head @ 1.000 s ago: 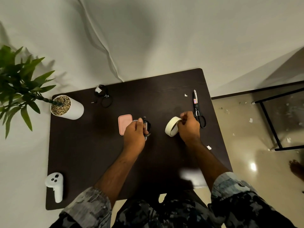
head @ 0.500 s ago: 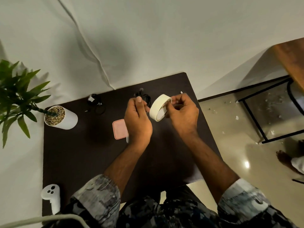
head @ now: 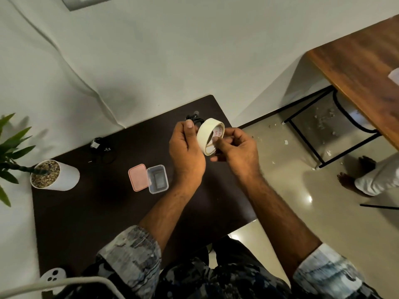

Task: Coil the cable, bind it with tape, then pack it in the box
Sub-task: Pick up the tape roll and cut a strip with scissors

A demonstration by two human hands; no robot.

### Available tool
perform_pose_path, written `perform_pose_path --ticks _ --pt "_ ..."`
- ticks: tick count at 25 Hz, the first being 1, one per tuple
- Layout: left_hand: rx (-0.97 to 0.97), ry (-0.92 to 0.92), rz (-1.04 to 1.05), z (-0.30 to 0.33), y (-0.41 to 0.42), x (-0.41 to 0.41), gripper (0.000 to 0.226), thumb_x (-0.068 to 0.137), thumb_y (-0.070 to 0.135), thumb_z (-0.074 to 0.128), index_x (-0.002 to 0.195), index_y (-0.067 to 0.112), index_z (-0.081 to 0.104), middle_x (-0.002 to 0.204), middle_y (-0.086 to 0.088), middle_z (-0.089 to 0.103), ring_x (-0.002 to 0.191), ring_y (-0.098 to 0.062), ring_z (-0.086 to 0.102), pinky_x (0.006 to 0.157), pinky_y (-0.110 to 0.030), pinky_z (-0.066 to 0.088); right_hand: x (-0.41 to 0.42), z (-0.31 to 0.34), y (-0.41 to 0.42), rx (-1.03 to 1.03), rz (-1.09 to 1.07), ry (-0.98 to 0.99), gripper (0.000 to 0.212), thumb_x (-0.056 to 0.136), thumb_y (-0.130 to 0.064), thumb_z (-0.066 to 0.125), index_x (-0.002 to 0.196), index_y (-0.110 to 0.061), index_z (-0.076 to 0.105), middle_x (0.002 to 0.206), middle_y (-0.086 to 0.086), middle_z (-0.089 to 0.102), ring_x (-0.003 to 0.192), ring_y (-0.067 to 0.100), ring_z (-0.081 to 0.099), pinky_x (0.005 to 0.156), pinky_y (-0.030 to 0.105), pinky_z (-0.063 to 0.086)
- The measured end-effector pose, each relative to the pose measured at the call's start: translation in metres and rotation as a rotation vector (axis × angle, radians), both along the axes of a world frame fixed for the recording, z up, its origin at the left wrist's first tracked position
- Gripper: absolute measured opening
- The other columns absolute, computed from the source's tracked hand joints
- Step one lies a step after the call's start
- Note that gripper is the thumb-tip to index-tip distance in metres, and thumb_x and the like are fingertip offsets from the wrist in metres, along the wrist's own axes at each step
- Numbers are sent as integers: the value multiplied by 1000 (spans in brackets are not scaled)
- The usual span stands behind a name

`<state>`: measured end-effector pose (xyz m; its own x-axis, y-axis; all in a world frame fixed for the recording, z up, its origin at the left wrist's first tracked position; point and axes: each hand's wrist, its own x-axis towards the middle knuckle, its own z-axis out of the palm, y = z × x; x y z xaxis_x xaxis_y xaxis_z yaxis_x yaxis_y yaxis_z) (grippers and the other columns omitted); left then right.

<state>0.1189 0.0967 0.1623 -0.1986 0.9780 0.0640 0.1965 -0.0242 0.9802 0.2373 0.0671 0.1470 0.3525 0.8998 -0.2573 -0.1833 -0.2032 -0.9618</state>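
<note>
While the left hand [head: 185, 152] closes around one coiled black cable [head: 195, 120], whose loops poke out above the fingers, the right hand [head: 236, 151] pinches one roll of cream tape [head: 207, 134] held just beside it, above the dark table [head: 86, 212]. Below-left of the grip lie one clear box [head: 157, 179], open, and one pink lid [head: 138, 176], touching.
</note>
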Motion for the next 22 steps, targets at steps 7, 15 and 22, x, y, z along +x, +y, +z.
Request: perform_pose_path --ticks 7,15,22 --pt "38 -5 -88 5 -4 21 33 110 35 40 84 25 58 72 21 62 62 3 58 55 -9 42 27 6 -14 33 50 -51 18 102 -19 69 119 -18 77 99 22 76 75 32 77 56 34 60" --pt "-79 -235 -82 24 6 42 40 109 41 40 81 21 61 60 11 64 55 -4 61 54 -23 53 58 33 -19 168 45 -15 24 101 -15 71 124 -9 75 106 27 75 79 37 67 56 35 57" --pt "-136 -334 -3 38 17 26 41 111 37 38 84 16 61 62 8 71 60 -2 70 56 -14 53 57 74 -8 239 87 -273 33 88 -17 86 120 -13 79 104 -1 79 92 19 67 73 28 58"
